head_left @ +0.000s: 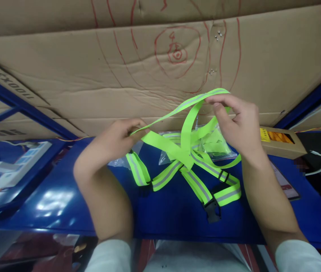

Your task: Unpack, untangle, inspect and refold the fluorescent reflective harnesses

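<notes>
Well, starting at the left of the frame, I see a white tray-like unit (21, 166) with pale blue squares; what it holds, if anything, is too blurred for me to name. Right of it, near the centre, the left hand (118, 139) has its fingers closed in a pinch on a strap of the lime-yellow reflective harness (186, 139).

That harness fills the middle of the frame, partly lifted, partly over the blue table (174, 223). I'd judge the work as partway: the straps are out and two upper loops are drawn up between the hands, but the lengths cross and bunch at the centre, so straightening looks left to do. A dark buckle (145, 188) sits at lower centre-left and a black buckle (212, 210) at lower centre-right; whether either is fastened I can't tell.

Behind the straps lies a clear plastic bag (219, 147); lime material shows in or through it, and I can't say which. Above it, the right hand (236, 120) pinches the upper strap between thumb and forefinger, nearly closed.

Farther right, a cardboard box (297, 148) has a cut-out window with something orange (280, 136) inside. Just below it, a flat screen-like device (286, 183) lies half hidden by the forearm.
</notes>
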{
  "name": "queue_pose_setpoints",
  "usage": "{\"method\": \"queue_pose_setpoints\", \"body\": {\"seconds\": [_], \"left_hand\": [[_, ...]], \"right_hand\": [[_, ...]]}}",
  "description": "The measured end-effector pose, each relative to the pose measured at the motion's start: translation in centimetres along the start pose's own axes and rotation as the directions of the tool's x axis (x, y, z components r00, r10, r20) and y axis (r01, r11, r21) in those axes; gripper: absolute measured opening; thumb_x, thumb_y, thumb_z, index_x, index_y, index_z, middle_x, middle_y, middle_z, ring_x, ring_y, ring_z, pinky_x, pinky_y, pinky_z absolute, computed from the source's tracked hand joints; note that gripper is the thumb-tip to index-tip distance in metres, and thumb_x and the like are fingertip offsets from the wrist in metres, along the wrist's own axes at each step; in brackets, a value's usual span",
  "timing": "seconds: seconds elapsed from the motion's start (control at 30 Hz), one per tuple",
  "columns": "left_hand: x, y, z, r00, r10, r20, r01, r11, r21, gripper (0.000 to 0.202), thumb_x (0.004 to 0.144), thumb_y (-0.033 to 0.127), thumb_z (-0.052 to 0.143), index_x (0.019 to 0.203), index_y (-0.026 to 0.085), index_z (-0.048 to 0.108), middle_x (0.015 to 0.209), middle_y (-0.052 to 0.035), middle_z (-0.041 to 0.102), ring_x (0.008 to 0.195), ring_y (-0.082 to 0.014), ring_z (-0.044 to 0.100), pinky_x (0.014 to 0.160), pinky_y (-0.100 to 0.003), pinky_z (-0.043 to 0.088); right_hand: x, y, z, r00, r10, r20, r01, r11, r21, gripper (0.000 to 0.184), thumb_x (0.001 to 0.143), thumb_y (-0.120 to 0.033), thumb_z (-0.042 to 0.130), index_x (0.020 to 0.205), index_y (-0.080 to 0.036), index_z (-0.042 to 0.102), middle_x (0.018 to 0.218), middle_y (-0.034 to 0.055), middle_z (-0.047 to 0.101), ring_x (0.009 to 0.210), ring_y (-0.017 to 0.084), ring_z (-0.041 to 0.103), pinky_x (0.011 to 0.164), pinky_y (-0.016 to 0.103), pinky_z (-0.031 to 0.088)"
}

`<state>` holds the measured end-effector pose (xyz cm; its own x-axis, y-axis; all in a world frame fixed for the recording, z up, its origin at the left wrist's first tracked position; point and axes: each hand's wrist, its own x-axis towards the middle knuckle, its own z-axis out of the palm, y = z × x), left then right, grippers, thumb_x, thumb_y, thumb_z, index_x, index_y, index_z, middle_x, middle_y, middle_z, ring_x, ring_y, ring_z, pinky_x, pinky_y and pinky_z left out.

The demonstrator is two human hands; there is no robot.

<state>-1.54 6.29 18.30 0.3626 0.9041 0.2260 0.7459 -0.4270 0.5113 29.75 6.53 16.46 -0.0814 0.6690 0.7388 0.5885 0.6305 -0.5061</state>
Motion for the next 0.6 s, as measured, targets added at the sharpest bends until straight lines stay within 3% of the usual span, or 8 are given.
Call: {"method": "queue_pose_setpoints", "body": {"seconds": [0.17,0.3,0.4,0.47,0.6], "left_hand": [[-0.2,-0.2,-0.2,1.0,-0.019,-0.018,0.02,0.999,0.03,0.028,0.097,0.048,0.06,0.085,0.023,0.067,0.069,0.0,0.061,0.061,-0.0165,0.049,0.059,-0.028,0.036],[-0.3,0.4,-0.4,0.989,-0.075,-0.131,0.085,0.994,0.073,0.016,0.095,0.035,0.059,0.089,0.022,0.068,0.072,0.001,0.063,0.064,-0.0155,0.048,0.063,-0.03,0.035],[-0.5,0.9,-0.6,0.953,-0.111,-0.282,0.139,0.987,0.084,0.014,0.094,0.031,0.059,0.095,0.021,0.07,0.077,0.0008,0.064,0.07,-0.016,0.05,0.069,-0.032,0.035],[-0.5,1.1,-0.8,0.92,-0.113,-0.375,0.153,0.985,0.079,0.016,0.092,0.031,0.06,0.098,0.021,0.071,0.078,0.0002,0.064,0.071,-0.0166,0.051,0.069,-0.032,0.035],[-0.6,1.3,-1.1,0.898,-0.135,-0.419,0.197,0.974,0.108,0.024,0.089,0.03,0.055,0.103,0.022,0.072,0.082,0.0003,0.067,0.072,-0.017,0.054,0.066,-0.031,0.038]], "right_hand": [[0.2,0.0,-0.8,0.995,0.062,0.076,-0.056,0.996,-0.075,0.038,0.106,-0.039,0.042,0.136,-0.039,0.066,0.146,0.0009,0.065,0.146,0.034,0.051,0.12,0.057,0.043],[0.3,0.3,-1.2,0.987,0.119,0.105,-0.105,0.986,-0.13,0.044,0.103,-0.041,0.045,0.144,-0.045,0.059,0.14,0.0026,0.068,0.15,0.037,0.043,0.118,0.064,0.04],[0.4,0.7,-1.5,0.989,0.103,0.106,-0.085,0.983,-0.164,0.041,0.103,-0.039,0.045,0.14,-0.046,0.06,0.136,0.0038,0.07,0.145,0.035,0.048,0.118,0.061,0.04],[0.5,1.0,-1.7,0.997,0.028,0.077,-0.016,0.988,-0.152,0.036,0.104,-0.036,0.046,0.135,-0.04,0.065,0.136,0.0042,0.07,0.138,0.033,0.056,0.117,0.058,0.043],[0.7,2.0,-2.1,0.998,-0.067,-0.017,0.066,0.994,-0.089,0.028,0.105,-0.033,0.049,0.124,-0.033,0.069,0.13,0.0023,0.073,0.125,0.028,0.066,0.113,0.052,0.049]]}}
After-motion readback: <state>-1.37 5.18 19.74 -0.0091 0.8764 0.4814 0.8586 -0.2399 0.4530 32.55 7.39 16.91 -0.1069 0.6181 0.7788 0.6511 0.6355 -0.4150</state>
